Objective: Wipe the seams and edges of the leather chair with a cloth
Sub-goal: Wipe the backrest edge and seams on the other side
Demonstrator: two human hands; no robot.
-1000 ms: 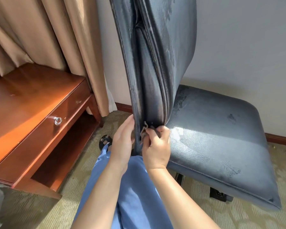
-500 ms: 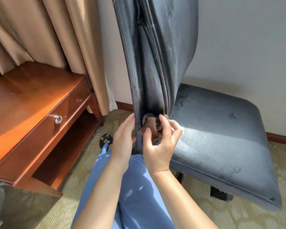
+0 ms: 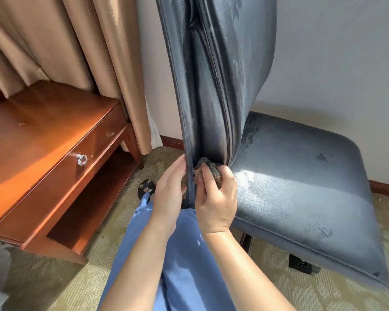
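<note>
A dark blue leather chair fills the middle and right, its backrest (image 3: 211,86) seen edge-on and its seat (image 3: 301,180) spreading to the right. A small bunched brown-grey cloth (image 3: 208,168) sits at the bottom of the backrest's side seam. My right hand (image 3: 218,198) grips the cloth and presses it into that seam where backrest meets seat. My left hand (image 3: 170,189) lies flat with straight fingers against the backrest's left edge, just beside the cloth.
A reddish wooden desk (image 3: 43,140) with a ring-pull drawer (image 3: 82,159) stands at the left. Beige curtains (image 3: 76,52) hang behind it. Blue trouser legs (image 3: 177,254) and a sandalled foot (image 3: 146,187) are below my hands on patterned carpet. A plain wall is behind the chair.
My right hand has bunched the cloth up and pushed it against the bottom of the backrest seam. The left hand has stayed against the backrest edge.
</note>
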